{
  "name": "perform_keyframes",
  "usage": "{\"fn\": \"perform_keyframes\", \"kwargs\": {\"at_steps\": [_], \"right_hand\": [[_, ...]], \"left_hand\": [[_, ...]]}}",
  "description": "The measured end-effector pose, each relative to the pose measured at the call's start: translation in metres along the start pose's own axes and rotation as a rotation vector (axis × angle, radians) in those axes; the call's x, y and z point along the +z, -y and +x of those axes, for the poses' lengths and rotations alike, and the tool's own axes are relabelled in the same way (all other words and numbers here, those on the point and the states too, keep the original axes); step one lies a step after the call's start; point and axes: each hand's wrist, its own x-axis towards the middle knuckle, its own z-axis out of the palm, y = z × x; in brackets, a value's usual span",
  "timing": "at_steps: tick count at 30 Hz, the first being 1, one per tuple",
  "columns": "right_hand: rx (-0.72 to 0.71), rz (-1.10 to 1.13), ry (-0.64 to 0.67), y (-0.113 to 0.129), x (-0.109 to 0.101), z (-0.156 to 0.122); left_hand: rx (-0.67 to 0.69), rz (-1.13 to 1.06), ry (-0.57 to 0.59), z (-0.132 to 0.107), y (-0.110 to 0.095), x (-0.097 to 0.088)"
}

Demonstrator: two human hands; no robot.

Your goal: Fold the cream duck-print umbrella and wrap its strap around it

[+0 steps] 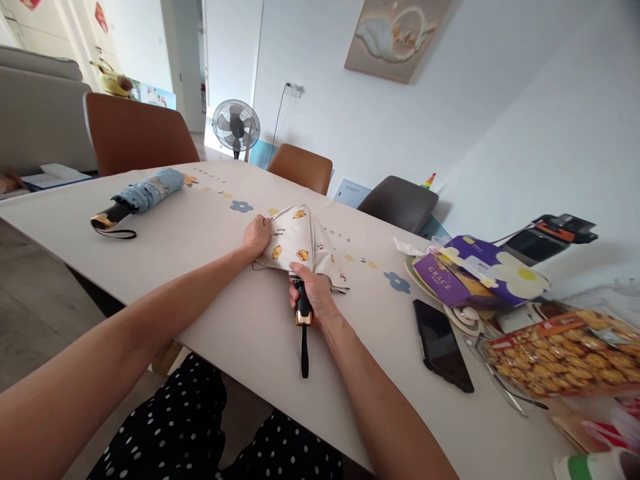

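Note:
A cream folding umbrella [293,237] printed with small yellow ducks lies over the table in front of me, its canopy loose and partly folded. My right hand [313,290] is wrapped round its black and gold handle, near the base of the canopy, and a black wrist strap hangs from the handle's end toward me. At the canopy's left edge, my left hand [257,237] is closed on the fabric. A blue folding umbrella [153,190], rolled up, with a black and gold handle, rests farther off to the left.
To the right lie a black phone [443,343], a purple tissue box [463,270], glasses [500,380] and a bag of cookies [565,350]. Chairs [300,167] line the far side of the white table [210,307]. A fan [237,125] stands behind.

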Motion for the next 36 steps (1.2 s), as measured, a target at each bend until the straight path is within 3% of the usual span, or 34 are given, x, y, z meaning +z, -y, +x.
{"fn": "perform_keyframes", "kwargs": {"at_steps": [3, 6, 7, 9, 12, 16, 21, 25, 29, 32, 36], "right_hand": [[0.007, -0.007, -0.036, 0.001, 0.002, -0.003], [0.029, 0.001, -0.115, 0.002, 0.005, -0.003], [0.037, -0.005, -0.144, 0.002, 0.006, -0.003], [0.045, -0.038, -0.189, 0.002, 0.008, -0.002], [0.032, -0.113, -0.223, 0.001, 0.009, -0.001], [-0.001, -0.179, -0.195, -0.001, 0.009, -0.001], [-0.022, -0.234, -0.106, -0.002, 0.008, -0.004], [-0.015, -0.239, -0.031, 0.001, 0.008, -0.008], [-0.041, -0.217, 0.113, 0.002, 0.009, -0.01], [-0.036, -0.173, 0.174, 0.0, 0.011, -0.011], [-0.002, -0.082, 0.13, -0.001, 0.016, -0.012]], "left_hand": [[0.022, 0.017, -0.061, -0.006, -0.005, -0.007], [0.23, -0.037, -0.106, -0.021, -0.017, -0.012], [0.315, -0.086, -0.072, -0.028, -0.022, -0.012], [0.376, -0.195, 0.109, -0.043, -0.032, -0.009], [0.3, -0.265, 0.327, -0.06, -0.044, -0.002], [0.14, -0.364, 0.496, -0.069, -0.048, 0.0], [-0.108, -0.718, 0.67, -0.066, -0.045, -0.001], [-0.296, -0.929, 0.758, -0.06, -0.045, -0.006], [-0.374, -1.091, 0.861, -0.056, -0.045, -0.014], [-0.417, -1.119, 0.852, -0.055, -0.045, -0.018], [-0.451, -1.111, 0.818, -0.054, -0.045, -0.019]]}}
